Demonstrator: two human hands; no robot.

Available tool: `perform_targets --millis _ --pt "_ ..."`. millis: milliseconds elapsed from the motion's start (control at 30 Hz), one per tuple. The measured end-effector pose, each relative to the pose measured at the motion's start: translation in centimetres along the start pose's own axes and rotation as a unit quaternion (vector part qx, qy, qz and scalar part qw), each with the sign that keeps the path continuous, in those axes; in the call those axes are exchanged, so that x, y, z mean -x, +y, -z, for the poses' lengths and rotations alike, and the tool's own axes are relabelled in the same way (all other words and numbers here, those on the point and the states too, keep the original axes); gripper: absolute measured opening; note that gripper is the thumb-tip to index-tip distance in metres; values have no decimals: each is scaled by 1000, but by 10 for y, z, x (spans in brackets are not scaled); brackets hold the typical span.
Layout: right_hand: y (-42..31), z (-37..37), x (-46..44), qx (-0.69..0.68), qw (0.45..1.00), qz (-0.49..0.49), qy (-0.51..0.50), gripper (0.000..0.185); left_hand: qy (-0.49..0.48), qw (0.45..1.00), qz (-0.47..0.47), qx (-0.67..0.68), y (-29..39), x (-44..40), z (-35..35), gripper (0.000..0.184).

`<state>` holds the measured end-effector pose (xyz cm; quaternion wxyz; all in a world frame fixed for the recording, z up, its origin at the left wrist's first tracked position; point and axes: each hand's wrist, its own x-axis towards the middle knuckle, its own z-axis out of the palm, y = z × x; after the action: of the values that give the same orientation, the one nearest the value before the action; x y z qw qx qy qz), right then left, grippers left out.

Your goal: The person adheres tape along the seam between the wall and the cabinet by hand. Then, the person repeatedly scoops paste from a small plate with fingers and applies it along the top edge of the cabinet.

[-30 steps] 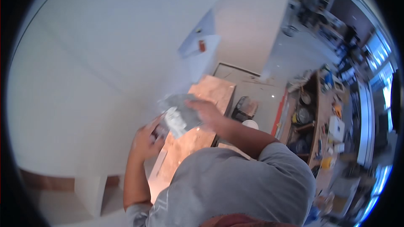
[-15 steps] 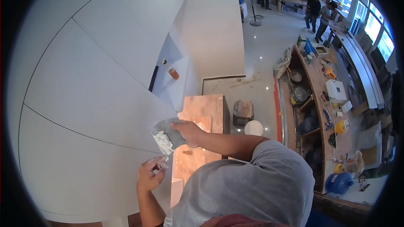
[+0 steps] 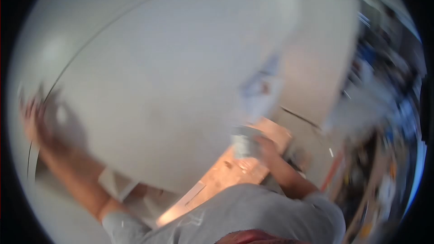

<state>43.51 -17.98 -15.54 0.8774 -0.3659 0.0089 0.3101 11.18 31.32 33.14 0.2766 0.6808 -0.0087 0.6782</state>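
Observation:
My left hand [image 3: 35, 119] is raised at the far left against the large white panel [image 3: 158, 77], near its dark curved seam. Its fingers look stretched out and slightly apart, blurred by motion, with nothing plainly visible in them. Near the middle, my right hand [image 3: 267, 149] is closed on the edge of a grey plate [image 3: 253, 132]. White paste [image 3: 241, 146] lies on the plate. Below the plate is a long wooden surface [image 3: 217, 176], brightly lit.
A pale wall [image 3: 312, 54] stands at the upper right, beside a blue-white recess [image 3: 260, 88]. At the right, a blurred wooden workbench [image 3: 368, 190] holds tools and containers. A red strip [image 3: 333, 170] runs along the floor near it.
My left hand has moved away from the plate, left and up to the panel, and its fingers have stretched out. The view has swung left, so the plate and my right hand appear farther right.

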Motion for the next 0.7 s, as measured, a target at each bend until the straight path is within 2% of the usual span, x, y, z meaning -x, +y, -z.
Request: perform_targets --millis 33,100,133,200,233,267,367,400,500,600,700 --pt "2 5 -9 -37 999 -14 -33 36 -16 997 -73 -33 23 -3 -9 40" --pt "-5 0 -10 -41 999 -20 -30 39 -100 962 -219 -130 44 -19 -18 29" --pt "-5 2 -13 -35 999 -8 -37 38 -16 996 -65 59 60 -23 -27 34" --pt "-5 -3 -16 -9 1000 -5 -19 40 -7 996 -66 53 66 -34 -31 59" --pt "-2 -2 -25 -3 999 -16 -36 40 -32 996 -57 52 47 -58 -7 76" --pt "1 3 -30 -1 999 -22 -46 40 -19 999 -33 37 61 -51 -24 81" --pt "5 5 -36 -16 998 -46 -49 42 38 998 -12 -48 69 -52 -28 83" --pt "-6 9 -30 -18 997 -47 -56 42 36 997 -4 -74 92 -60 -40 87" --pt "-3 0 -27 -14 996 -51 -68 43 84 993 15 -77 106 -55 -47 63" --pt "-3 3 -28 -21 995 -53 -77 43 64 998 24 -2 96 -76 -37 83" --pt "1 8 -31 -15 996 -48 -76 43 49 997 60 -3 98 -79 -38 82"
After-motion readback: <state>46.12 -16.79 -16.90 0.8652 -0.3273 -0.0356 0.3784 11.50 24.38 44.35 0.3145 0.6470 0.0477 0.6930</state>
